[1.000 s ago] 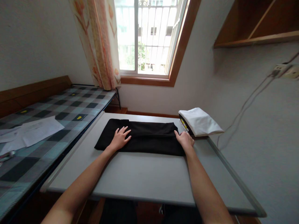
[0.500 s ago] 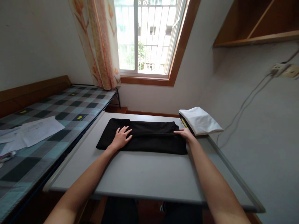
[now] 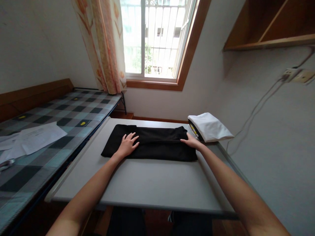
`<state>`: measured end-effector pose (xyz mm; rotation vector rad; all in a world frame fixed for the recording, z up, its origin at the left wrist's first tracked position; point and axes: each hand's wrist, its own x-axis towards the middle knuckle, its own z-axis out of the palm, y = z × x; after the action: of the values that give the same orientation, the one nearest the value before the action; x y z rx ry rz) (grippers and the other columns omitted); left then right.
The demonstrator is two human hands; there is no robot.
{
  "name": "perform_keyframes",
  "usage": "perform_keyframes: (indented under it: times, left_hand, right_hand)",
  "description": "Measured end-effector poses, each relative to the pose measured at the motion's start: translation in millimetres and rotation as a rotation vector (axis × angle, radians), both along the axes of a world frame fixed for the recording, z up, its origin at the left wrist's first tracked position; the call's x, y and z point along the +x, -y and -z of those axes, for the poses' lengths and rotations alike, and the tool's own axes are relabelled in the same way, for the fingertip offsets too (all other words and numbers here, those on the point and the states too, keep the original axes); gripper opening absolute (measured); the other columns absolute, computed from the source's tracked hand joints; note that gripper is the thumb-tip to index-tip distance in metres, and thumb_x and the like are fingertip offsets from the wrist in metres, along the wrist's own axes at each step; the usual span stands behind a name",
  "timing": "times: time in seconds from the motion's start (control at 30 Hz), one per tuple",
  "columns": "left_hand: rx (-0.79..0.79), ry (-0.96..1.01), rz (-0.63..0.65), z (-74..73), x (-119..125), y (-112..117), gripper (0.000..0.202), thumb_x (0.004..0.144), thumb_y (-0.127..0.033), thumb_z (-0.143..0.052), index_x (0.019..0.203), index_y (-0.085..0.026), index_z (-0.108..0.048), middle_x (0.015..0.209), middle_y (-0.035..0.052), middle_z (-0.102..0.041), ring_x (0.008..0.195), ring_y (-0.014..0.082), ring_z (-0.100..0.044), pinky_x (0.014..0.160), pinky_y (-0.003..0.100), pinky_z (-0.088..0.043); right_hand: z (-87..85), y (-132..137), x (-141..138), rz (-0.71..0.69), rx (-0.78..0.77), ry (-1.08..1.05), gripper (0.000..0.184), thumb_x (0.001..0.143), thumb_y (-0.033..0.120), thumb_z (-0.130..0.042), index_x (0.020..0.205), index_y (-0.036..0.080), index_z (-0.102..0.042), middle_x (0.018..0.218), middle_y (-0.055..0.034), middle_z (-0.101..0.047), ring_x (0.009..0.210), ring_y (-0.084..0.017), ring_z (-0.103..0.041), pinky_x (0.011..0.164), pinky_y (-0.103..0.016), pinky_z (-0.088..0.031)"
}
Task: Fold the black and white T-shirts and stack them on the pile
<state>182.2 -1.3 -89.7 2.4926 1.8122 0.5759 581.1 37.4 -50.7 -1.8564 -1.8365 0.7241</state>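
A folded black garment (image 3: 159,149) lies lengthwise across the table, a long fold line running along it; its exact kind I cannot make out. My left hand (image 3: 127,144) rests flat on its left part, fingers spread. At the right end my right hand (image 3: 192,142) grips the cloth near the fold, thumb stretched over the top and the other fingers partly hidden. The cloth beside that hand is bunched up a little at the far right corner.
A stack of folded cloth with a white piece (image 3: 210,126) on top sits at the table's (image 3: 152,186) back right corner. To the left is a bed with a checked mattress (image 3: 98,109) and paper sheets (image 3: 41,137). A wall borders the right side.
My right hand has shifted slightly left and turned, its forearm swinging outward to the right. The far right corner of the black garment is more bunched. My left hand stays in place.
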Motion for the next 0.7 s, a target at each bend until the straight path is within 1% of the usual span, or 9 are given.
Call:
perform_keyframes:
  times: [0.1, 0.2, 0.3, 0.37, 0.47, 0.53, 0.6, 0.67, 0.7]
  left_hand:
    - [-0.007, -0.005, 0.004, -1.1, 0, 1, 0.043, 0.093, -0.04, -0.05, 0.131, -0.022, -0.059, 0.146, 0.012, -0.046, 0.138, 0.0299, -0.038, 0.115, 0.052, -0.024]
    - [-0.009, 0.016, 0.046, -0.7, 1, 5, 0.043, 0.094, -0.043, -0.048, 0.131, -0.023, -0.059, 0.148, 0.0113, -0.043, 0.139, 0.0293, -0.035, 0.115, 0.052, -0.024]
    - [-0.007, 0.051, 0.137, -0.3, 9, 11, 0.047, 0.094, -0.048, -0.046, 0.134, -0.024, -0.056, 0.152, 0.0105, -0.038, 0.141, 0.0281, -0.032, 0.116, 0.051, -0.023]
    - [-0.01, 0.06, 0.189, -0.6, 17, 15, 0.049, 0.094, -0.05, -0.045, 0.136, -0.025, -0.054, 0.152, 0.0101, -0.038, 0.142, 0.0276, -0.031, 0.116, 0.05, -0.023]
    - [-0.017, 0.034, 0.211, -1.6, 25, 18, 0.049, 0.094, -0.051, -0.047, 0.134, -0.026, -0.056, 0.151, 0.0105, -0.039, 0.142, 0.0286, -0.03, 0.116, 0.052, -0.021]
    - [-0.015, 0.012, 0.209, -1.9, 26, 18, 0.047, 0.094, -0.051, -0.046, 0.133, -0.026, -0.057, 0.152, 0.0107, -0.038, 0.142, 0.0288, -0.03, 0.116, 0.052, -0.021]
    - [-0.01, 0.0, 0.211, -1.8, 25, 18, 0.047, 0.095, -0.05, -0.045, 0.134, -0.027, -0.056, 0.152, 0.0102, -0.038, 0.142, 0.0279, -0.03, 0.116, 0.051, -0.021]
    - [-0.006, -0.004, 0.215, -1.4, 23, 18, 0.046, 0.095, -0.05, -0.044, 0.134, -0.028, -0.056, 0.152, 0.0092, -0.038, 0.142, 0.0268, -0.03, 0.116, 0.051, -0.022]
    - [-0.005, -0.003, 0.215, -1.3, 22, 18, 0.046, 0.095, -0.05, -0.044, 0.134, -0.028, -0.056, 0.152, 0.0087, -0.038, 0.142, 0.0263, -0.03, 0.116, 0.05, -0.022]
  right_hand:
    - [-2.0, 3, 0, 0.094, -0.126, -0.098, 0.05, 0.077, 0.022, -0.068, 0.125, 0.012, -0.057, 0.122, -0.0163, -0.064, 0.107, -0.025, -0.063, 0.09, -0.033, -0.051]
    - [-6.6, 4, 5, 0.149, -0.199, -0.112, 0.049, 0.074, 0.02, -0.069, 0.121, 0.01, -0.059, 0.114, -0.0163, -0.068, 0.097, -0.024, -0.067, 0.08, -0.03, -0.054]
    - [-13.2, 1, 17, 0.177, -0.179, 0.02, 0.047, 0.071, 0.018, -0.072, 0.116, 0.01, -0.063, 0.105, -0.0148, -0.07, 0.091, -0.023, -0.068, 0.073, -0.027, -0.055]
    - [-20.1, -2, 24, 0.197, -0.145, 0.121, 0.045, 0.067, 0.016, -0.074, 0.111, 0.009, -0.065, 0.098, -0.0137, -0.072, 0.089, -0.024, -0.068, 0.072, -0.028, -0.054]
    - [-39.1, -10, 23, 0.188, -0.125, 0.176, 0.039, 0.065, 0.013, -0.073, 0.104, 0.008, -0.067, 0.095, -0.0139, -0.072, 0.087, -0.025, -0.067, 0.072, -0.028, -0.052]
    - [-57.5, -16, 9, 0.148, -0.088, 0.224, 0.035, 0.068, 0.014, -0.071, 0.102, 0.008, -0.068, 0.099, -0.0153, -0.071, 0.089, -0.025, -0.067, 0.073, -0.027, -0.051]
    - [-76.0, -20, -17, 0.108, -0.039, 0.274, 0.034, 0.071, 0.016, -0.07, 0.104, 0.008, -0.067, 0.102, -0.0164, -0.07, 0.092, -0.027, -0.066, 0.076, -0.029, -0.05]
    - [-88.1, -21, -53, 0.068, -0.001, 0.212, 0.037, 0.072, 0.018, -0.072, 0.107, 0.009, -0.066, 0.103, -0.0159, -0.069, 0.095, -0.028, -0.065, 0.08, -0.031, -0.05]
    - [-90.2, -20, -72, -0.011, 0.02, 0.114, 0.036, 0.073, 0.02, -0.073, 0.108, 0.01, -0.066, 0.104, -0.0152, -0.068, 0.097, -0.028, -0.064, 0.082, -0.032, -0.05]
